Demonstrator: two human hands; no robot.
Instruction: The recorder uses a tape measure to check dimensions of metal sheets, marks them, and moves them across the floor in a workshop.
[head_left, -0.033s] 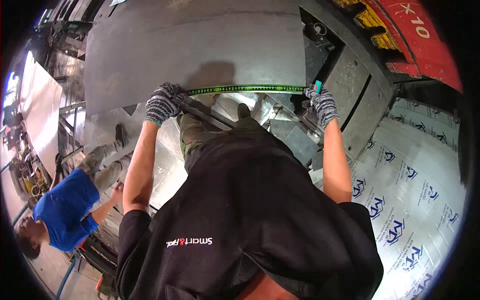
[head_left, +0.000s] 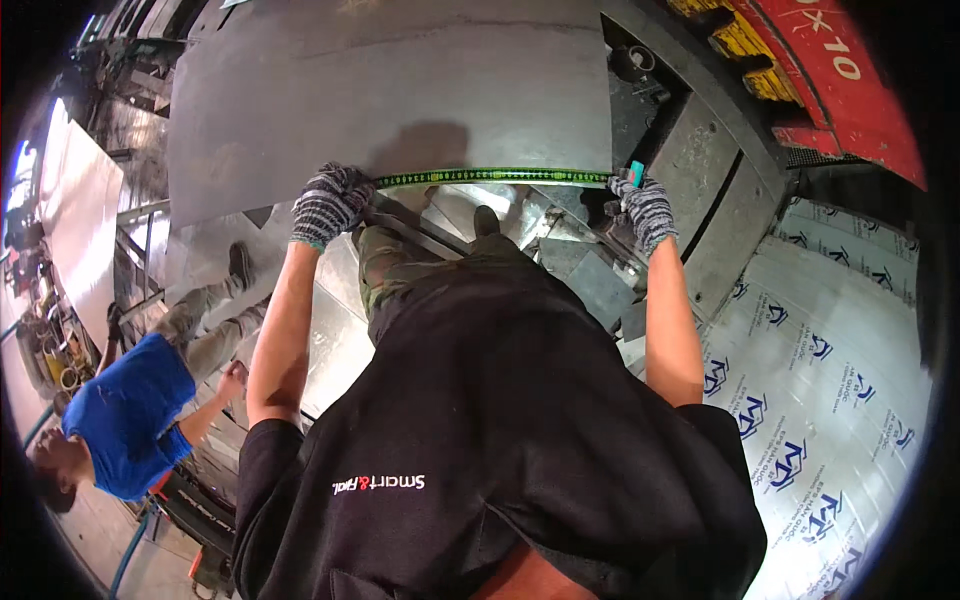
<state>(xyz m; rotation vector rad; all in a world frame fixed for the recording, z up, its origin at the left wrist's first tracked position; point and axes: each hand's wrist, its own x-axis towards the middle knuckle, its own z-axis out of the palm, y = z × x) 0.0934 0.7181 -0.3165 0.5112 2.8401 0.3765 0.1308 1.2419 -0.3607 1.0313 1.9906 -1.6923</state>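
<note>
A green-and-black tape measure is stretched along the near edge of a large grey metal sheet. My left hand, in a striped knit glove, is closed on the tape at its left part, by the sheet's edge. Beside the sheet's near right corner, my right hand, gloved alike, is closed on the tape's other end. A small teal piece sticks up from the right fingers; whether it belongs to the tape measure I cannot tell.
A person in a blue shirt is at the left, near another bright metal sheet. Red-and-yellow machinery stands at the far right. Wrapped white panels with blue print lie at the right. Metal offcuts lie below the tape.
The person in blue has shifted slightly at the left. My hands and the stretched tape stay almost exactly where they were.
</note>
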